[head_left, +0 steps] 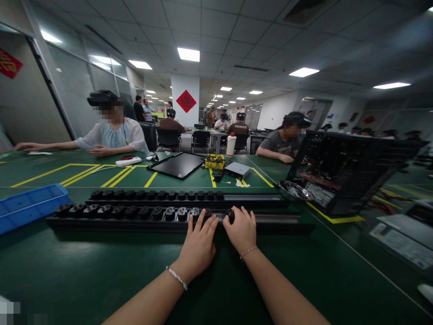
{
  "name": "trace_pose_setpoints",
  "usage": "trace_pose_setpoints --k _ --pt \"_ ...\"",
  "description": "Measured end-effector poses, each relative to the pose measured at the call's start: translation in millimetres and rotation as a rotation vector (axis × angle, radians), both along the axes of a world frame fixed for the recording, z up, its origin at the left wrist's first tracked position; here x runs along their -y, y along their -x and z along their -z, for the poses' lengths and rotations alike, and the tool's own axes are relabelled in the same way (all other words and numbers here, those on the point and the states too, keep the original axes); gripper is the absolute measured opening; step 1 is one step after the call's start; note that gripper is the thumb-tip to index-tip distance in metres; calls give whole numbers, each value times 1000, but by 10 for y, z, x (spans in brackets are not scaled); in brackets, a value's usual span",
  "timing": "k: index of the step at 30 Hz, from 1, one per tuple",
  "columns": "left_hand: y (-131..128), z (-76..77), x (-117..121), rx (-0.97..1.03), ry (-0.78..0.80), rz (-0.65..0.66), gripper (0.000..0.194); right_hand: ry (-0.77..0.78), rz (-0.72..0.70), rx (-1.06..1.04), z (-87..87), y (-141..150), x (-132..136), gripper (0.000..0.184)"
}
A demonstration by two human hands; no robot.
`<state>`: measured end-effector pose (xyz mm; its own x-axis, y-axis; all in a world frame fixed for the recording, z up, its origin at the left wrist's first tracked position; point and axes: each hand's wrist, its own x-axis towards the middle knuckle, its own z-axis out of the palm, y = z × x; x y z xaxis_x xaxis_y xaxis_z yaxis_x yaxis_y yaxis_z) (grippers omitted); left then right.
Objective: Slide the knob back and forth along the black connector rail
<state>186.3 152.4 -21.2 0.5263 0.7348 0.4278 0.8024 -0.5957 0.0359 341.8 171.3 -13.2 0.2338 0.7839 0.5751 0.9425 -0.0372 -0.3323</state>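
Two long black rails lie across the table, one behind the other. In the near rail (135, 226) sits a row of small black modules that look like sockets, some with whitish tops; its right part shows a bare channel. The far rail (253, 198) has a similar row with a grey channel at its right. My left hand (199, 241) lies on the near rail, fingers stretched out over the last modules of the row. Just right of it, my right hand (241, 230) is closed on a small black module (231, 215), holding it upright at the rail; the fingers partly hide it.
At the left stands a blue bin (34, 205). Behind the rails are a flat black panel (179, 164), a silver drive (237, 170) and a yellow box (214, 161). A metal bowl (296, 190) and an open computer case (338, 171) stand right. Two people sit opposite.
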Motion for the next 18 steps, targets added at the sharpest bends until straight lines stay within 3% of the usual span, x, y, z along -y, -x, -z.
trace_pose_setpoints --k 18 --pt "-6 18 -14 -3 -60 -19 59 -117 -22 -6 88 -42 -67 31"
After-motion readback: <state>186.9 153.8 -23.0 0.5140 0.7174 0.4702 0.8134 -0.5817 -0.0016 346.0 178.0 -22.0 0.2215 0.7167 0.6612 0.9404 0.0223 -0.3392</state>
